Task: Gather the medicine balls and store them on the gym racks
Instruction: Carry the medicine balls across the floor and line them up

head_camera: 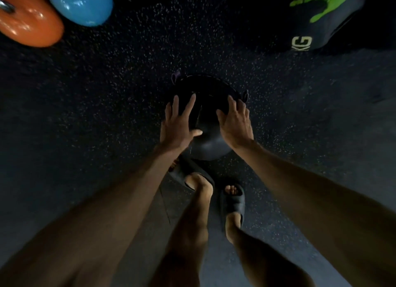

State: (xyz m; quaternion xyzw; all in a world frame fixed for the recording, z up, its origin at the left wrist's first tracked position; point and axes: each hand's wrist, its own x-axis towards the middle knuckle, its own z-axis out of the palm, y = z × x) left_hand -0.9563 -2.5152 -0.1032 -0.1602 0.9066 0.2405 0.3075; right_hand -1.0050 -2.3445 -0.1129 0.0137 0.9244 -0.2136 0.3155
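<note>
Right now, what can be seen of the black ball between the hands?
The ball is round, black and matte, with seam lines across its top and a small purple loop on each side. The left hand and right hand press on its upper flanks, fingers spread. It is over the speckled floor; whether lifted, I cannot tell.

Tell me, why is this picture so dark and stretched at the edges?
Head view: dim light, the ball between left hand and right hand nearly merges with the floor; glare spots on the orange weight and blue weight; the wide lens stretches the forearms toward the soft, blurry edges.
</note>
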